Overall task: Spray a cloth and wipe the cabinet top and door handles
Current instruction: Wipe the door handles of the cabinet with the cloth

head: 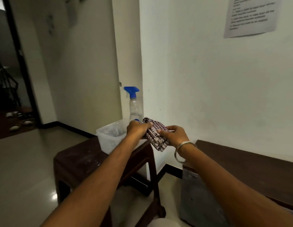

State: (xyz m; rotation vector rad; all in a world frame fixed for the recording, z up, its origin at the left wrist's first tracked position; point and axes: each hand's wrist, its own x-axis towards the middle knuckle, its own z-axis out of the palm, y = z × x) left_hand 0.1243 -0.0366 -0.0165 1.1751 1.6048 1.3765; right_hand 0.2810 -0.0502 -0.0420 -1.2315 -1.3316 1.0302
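Both hands hold a checked cloth (156, 135) in the air just in front of the spray bottle (134, 104). The left hand (136, 128) has its fingers clenched on the cloth's upper edge; the right hand (174, 134) pinches its lower part. A plastic tub (109, 138) stands left of the bottle on the dark surface (77, 161).

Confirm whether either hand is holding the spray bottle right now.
No: both the left hand and right hand grip the checked cloth, while the spray bottle stands untouched behind them.
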